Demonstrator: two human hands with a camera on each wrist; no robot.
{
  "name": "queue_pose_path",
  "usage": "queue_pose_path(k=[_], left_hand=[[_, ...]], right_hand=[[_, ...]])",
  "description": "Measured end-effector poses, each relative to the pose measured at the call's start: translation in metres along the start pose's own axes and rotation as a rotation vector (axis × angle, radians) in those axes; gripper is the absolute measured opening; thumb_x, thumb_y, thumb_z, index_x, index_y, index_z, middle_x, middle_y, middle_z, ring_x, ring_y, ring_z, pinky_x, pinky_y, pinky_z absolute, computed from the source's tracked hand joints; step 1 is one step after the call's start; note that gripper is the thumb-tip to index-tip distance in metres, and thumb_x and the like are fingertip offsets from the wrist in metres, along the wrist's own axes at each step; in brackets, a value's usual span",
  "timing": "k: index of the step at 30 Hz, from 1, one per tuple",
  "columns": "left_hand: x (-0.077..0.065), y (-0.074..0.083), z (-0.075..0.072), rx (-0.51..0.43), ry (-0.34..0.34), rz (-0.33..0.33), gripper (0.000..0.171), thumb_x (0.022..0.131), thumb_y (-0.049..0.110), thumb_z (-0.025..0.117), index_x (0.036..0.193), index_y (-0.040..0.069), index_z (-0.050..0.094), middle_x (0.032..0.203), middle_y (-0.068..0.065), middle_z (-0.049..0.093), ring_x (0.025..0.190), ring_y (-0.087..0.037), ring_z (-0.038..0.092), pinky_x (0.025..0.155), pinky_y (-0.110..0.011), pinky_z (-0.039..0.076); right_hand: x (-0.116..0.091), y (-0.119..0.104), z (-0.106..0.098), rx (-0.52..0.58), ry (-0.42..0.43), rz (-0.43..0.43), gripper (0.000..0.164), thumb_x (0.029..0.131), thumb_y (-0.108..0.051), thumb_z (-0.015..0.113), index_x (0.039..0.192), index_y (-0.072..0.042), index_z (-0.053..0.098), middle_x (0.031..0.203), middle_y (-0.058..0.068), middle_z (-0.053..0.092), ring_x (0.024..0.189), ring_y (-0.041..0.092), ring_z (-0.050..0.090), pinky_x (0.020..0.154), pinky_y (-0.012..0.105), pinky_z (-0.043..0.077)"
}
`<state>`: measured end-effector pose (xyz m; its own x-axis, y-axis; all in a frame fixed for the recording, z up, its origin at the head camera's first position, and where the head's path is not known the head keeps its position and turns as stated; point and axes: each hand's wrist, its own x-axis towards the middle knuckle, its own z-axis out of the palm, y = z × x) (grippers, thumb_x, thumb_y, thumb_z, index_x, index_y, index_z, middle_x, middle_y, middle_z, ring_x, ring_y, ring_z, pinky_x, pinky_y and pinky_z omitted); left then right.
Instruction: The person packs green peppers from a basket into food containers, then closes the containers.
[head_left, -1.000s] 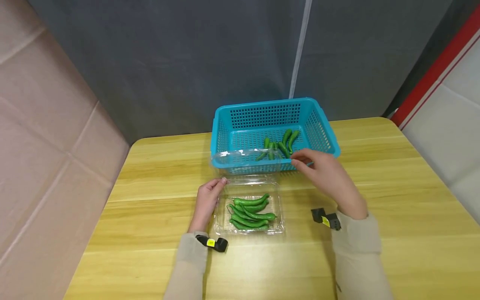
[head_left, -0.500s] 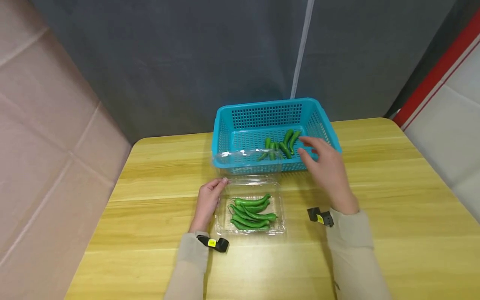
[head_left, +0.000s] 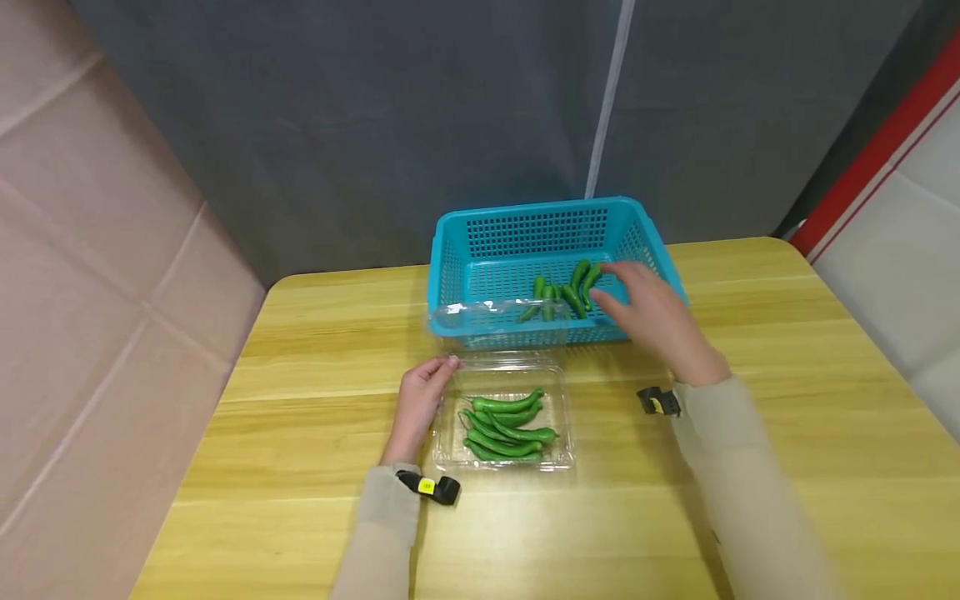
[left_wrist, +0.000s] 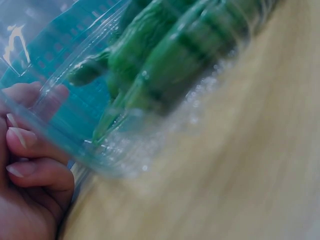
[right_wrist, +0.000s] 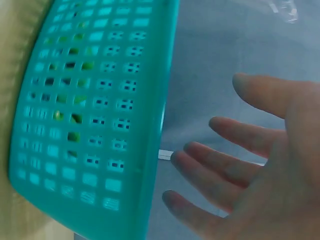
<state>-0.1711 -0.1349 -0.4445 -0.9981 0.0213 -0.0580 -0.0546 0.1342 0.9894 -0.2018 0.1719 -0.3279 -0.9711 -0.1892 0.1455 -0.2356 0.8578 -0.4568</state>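
A clear plastic clamshell box [head_left: 510,379] stands on the table, its lid [head_left: 457,320] raised against the blue basket's front. Several long green chili peppers [head_left: 501,448] lie inside it. My left hand [head_left: 414,408] pinches the box's back left corner; in the left wrist view, curled fingers [left_wrist: 42,175] sit at the clear wall. My right hand [head_left: 658,321] hovers over the right part of the blue basket [head_left: 504,271], beside more green chili peppers [head_left: 573,302] on its floor. Thumb and fingers are spread with nothing between them, as the right wrist view [right_wrist: 260,160] also shows.
The wooden table [head_left: 315,350] carries both containers. A dark grey curtain [head_left: 375,133] hangs right behind the basket. Pale padded panels [head_left: 97,292] flank the table on the left, and a white one with a red strip [head_left: 877,192] stands on the right.
My right hand rose from the basket's front rim and moved right, then reached farther over the basket with its fingers parted. The left hand keeps its hold on the box corner.
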Motion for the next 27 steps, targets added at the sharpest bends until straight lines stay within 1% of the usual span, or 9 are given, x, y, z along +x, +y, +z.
queue_pose_path(k=[5,8,11,15,17,20,23,27], left_hand=[[0.0,0.0,0.001,0.017,0.002,0.01,0.033,0.089,0.035,0.055,0.099,0.006,0.067,0.044,0.005,0.032,0.032,-0.005,0.03,0.03,-0.023,0.027],[0.0,0.0,0.001,0.025,0.004,0.014,0.033,0.089,0.034,0.054,0.099,0.005,0.067,0.045,0.005,0.032,0.032,-0.005,0.03,0.03,-0.023,0.027],[0.0,0.0,0.002,0.031,0.007,0.018,0.032,0.089,0.034,0.055,0.098,0.006,0.067,0.045,0.005,0.033,0.032,-0.005,0.03,0.03,-0.022,0.027],[0.0,0.0,0.003,0.036,0.013,0.022,0.03,0.089,0.034,0.055,0.097,0.008,0.068,0.045,0.004,0.034,0.032,-0.005,0.03,0.03,-0.023,0.027],[0.0,0.0,0.003,0.037,0.013,0.021,0.03,0.089,0.034,0.055,0.096,0.008,0.068,0.045,0.004,0.033,0.032,-0.005,0.03,0.03,-0.023,0.027],[0.0,0.0,0.003,0.033,0.011,0.018,0.029,0.088,0.034,0.055,0.096,0.009,0.068,0.045,0.004,0.032,0.032,-0.005,0.03,0.03,-0.023,0.027],[0.0,0.001,0.003,0.035,0.013,0.012,0.028,0.088,0.034,0.055,0.096,0.01,0.068,0.045,0.005,0.032,0.032,-0.005,0.031,0.03,-0.023,0.028],[0.0,0.002,0.003,0.039,0.018,0.013,0.028,0.088,0.034,0.055,0.095,0.01,0.068,0.045,0.004,0.032,0.032,-0.005,0.03,0.03,-0.024,0.027]], right_hand=[[0.017,0.002,0.005,-0.092,-0.14,0.018,0.066,0.089,-0.053,0.039,0.133,-0.003,0.037,0.138,0.02,0.028,0.124,0.037,0.028,0.096,0.054,0.029],[0.026,0.005,0.01,-0.134,-0.206,0.03,0.063,0.09,-0.049,0.041,0.133,-0.003,0.036,0.139,0.021,0.026,0.124,0.038,0.027,0.095,0.054,0.03],[0.035,0.007,0.012,-0.166,-0.26,0.037,0.06,0.091,-0.046,0.044,0.133,-0.003,0.037,0.138,0.021,0.029,0.124,0.038,0.029,0.095,0.054,0.031],[0.047,0.009,0.012,-0.202,-0.356,0.05,0.062,0.091,-0.044,0.045,0.134,0.0,0.034,0.138,0.024,0.029,0.125,0.04,0.025,0.096,0.056,0.028],[0.052,0.01,0.011,-0.221,-0.403,0.066,0.064,0.091,-0.044,0.044,0.136,-0.001,0.03,0.139,0.025,0.025,0.126,0.042,0.022,0.096,0.057,0.027],[0.059,0.01,0.012,-0.239,-0.459,0.093,0.065,0.091,-0.041,0.046,0.139,-0.002,0.025,0.141,0.024,0.022,0.128,0.042,0.017,0.096,0.058,0.024],[0.064,0.009,0.015,-0.234,-0.511,0.119,0.065,0.091,-0.039,0.047,0.14,-0.004,0.022,0.141,0.022,0.023,0.127,0.042,0.02,0.096,0.059,0.025],[0.069,0.007,0.021,-0.21,-0.58,0.162,0.064,0.092,-0.035,0.046,0.141,-0.004,0.02,0.141,0.02,0.025,0.125,0.041,0.026,0.095,0.058,0.027]])
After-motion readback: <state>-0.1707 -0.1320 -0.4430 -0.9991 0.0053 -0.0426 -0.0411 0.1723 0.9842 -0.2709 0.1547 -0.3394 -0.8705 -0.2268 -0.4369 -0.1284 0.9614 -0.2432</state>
